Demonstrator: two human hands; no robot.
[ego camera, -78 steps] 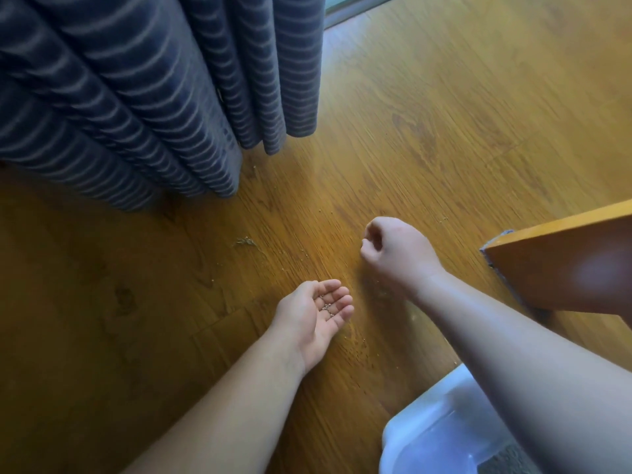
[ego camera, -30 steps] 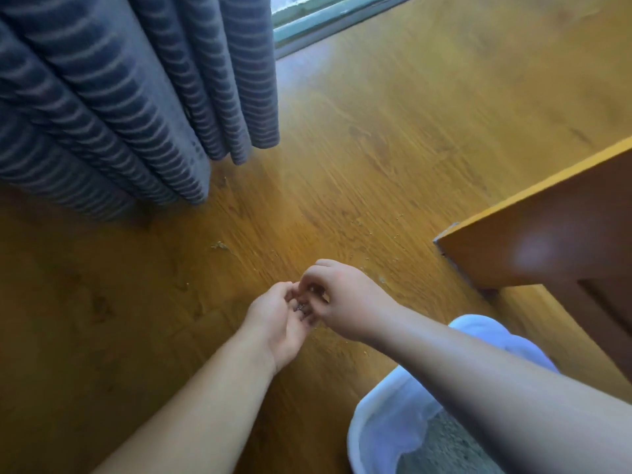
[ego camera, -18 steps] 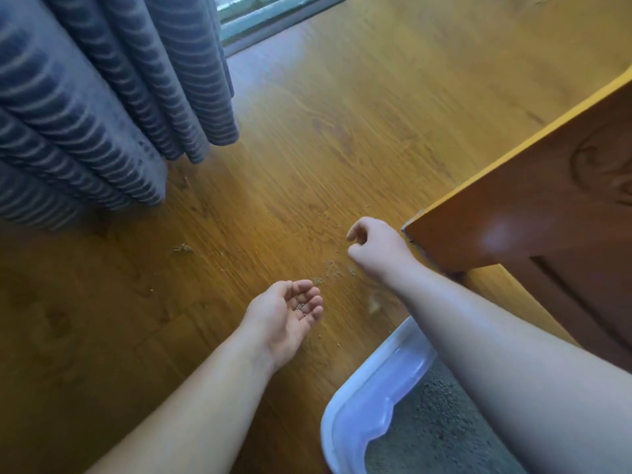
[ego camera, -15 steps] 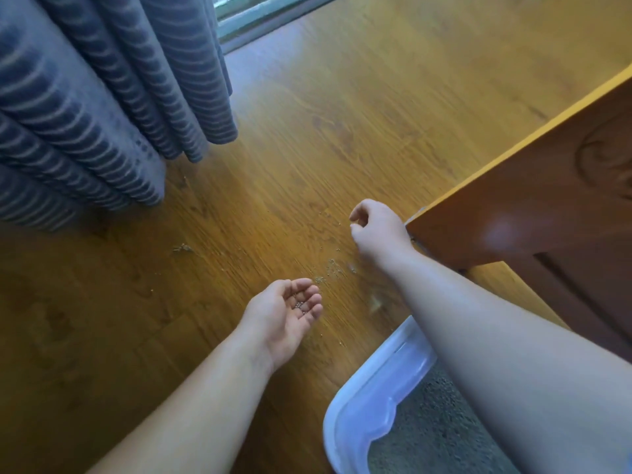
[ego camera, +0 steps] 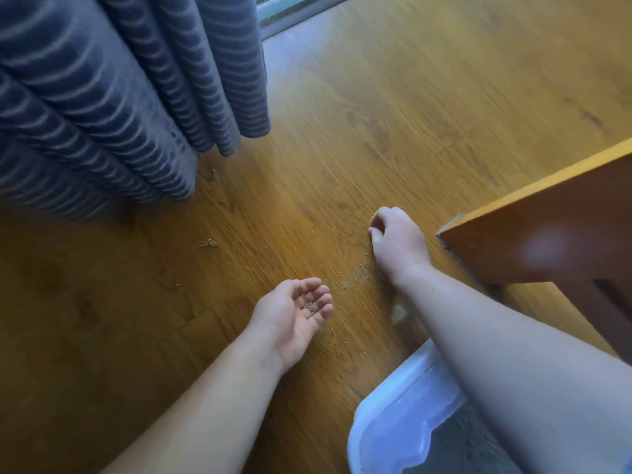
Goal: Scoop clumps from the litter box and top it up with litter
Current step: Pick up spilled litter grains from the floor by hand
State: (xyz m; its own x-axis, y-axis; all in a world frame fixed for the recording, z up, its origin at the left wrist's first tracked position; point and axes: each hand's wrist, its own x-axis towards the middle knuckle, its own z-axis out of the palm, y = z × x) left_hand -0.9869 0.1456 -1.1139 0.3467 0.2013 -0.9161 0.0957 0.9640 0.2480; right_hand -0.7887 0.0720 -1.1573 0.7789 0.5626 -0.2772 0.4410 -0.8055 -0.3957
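The white litter box (ego camera: 393,425) shows its rim at the bottom right, with grey litter (ego camera: 458,446) inside, partly hidden by my right forearm. Loose litter grains (ego camera: 359,273) lie scattered on the wooden floor between my hands. My left hand (ego camera: 294,316) is cupped palm up just above the floor, with a few collected grains (ego camera: 309,305) resting on its fingers. My right hand (ego camera: 396,241) reaches further out, fingers curled and pinched together against the floor; whether a grain is between them is hidden.
A blue striped curtain (ego camera: 119,97) hangs to the floor at the upper left. An orange-brown wooden furniture corner (ego camera: 533,234) juts in at the right, close to my right hand. A small bit of debris (ego camera: 208,243) lies on the floor left of the hands.
One second ago my right hand was at my left palm. It has since moved out to the floor near the furniture corner. My left hand stays cupped in place.
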